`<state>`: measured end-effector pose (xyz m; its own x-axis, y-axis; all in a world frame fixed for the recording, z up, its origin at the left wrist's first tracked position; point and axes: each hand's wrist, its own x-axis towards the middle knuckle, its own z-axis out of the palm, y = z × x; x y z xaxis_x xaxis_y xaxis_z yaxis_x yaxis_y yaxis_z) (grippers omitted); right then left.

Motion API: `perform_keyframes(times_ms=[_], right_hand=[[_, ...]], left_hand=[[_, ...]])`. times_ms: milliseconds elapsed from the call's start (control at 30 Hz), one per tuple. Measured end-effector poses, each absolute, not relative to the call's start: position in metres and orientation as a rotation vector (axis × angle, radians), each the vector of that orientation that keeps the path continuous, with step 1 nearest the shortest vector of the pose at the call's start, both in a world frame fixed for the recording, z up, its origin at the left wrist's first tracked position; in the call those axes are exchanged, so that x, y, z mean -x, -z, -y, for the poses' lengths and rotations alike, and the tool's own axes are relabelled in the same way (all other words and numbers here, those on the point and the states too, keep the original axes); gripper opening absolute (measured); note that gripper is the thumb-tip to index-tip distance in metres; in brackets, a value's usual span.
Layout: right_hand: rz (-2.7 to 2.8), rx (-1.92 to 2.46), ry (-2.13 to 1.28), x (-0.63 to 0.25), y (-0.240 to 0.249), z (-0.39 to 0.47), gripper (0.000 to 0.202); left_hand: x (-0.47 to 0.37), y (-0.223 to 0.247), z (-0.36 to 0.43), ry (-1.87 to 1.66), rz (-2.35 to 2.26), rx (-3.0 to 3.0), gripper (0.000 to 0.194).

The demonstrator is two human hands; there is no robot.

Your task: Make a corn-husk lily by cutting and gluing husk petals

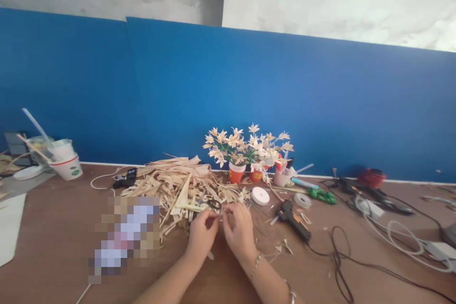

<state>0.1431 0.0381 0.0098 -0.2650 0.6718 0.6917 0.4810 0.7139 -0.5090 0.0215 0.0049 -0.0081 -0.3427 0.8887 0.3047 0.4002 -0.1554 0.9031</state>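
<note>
My left hand [204, 232] and my right hand [240, 229] meet over the near middle of the table, fingertips almost touching. Both are closed in a pinch, and whatever sits between the fingers is too small to make out. Just beyond them spreads a heap of dry, pale husk strips [181, 185]. A pair of dark-handled scissors [214, 204] lies at the heap's near edge, partly hidden. Behind stand husk flowers [233, 140] with green stems in a red paper cup [236, 175]. Several small husk pieces [285, 247] are scattered right of my right hand.
To the right lie a black glue gun [294, 222], a white ribbon roll [260, 195], a clear tape roll [302, 200], green wire [321, 195] and tangled cables [337, 256]. White cups [66, 166] stand far left. A blue partition [228, 90] closes the table's back; a blurred patch covers the left front.
</note>
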Motion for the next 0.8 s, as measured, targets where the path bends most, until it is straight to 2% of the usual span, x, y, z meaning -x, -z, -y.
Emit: perform_keyframes(times_ms=[300, 500, 800], right_hand=[[1.781, 0.878, -0.383, -0.146, -0.006, -0.045, 0.025], [1.773, 0.855, -0.535, -0.146, -0.006, -0.048, 0.018], [1.766, 0.839, -0.558, -0.145, -0.005, -0.050, 0.012]], left_hand=[[-0.022, 0.002, -0.004, -1.552, -1.677, -1.409, 0.016], [-0.021, 0.004, -0.004, -1.563, -1.612, -1.415, 0.017], [-0.022, 0.005, -0.004, -1.536, -1.639, -1.400, 0.017]])
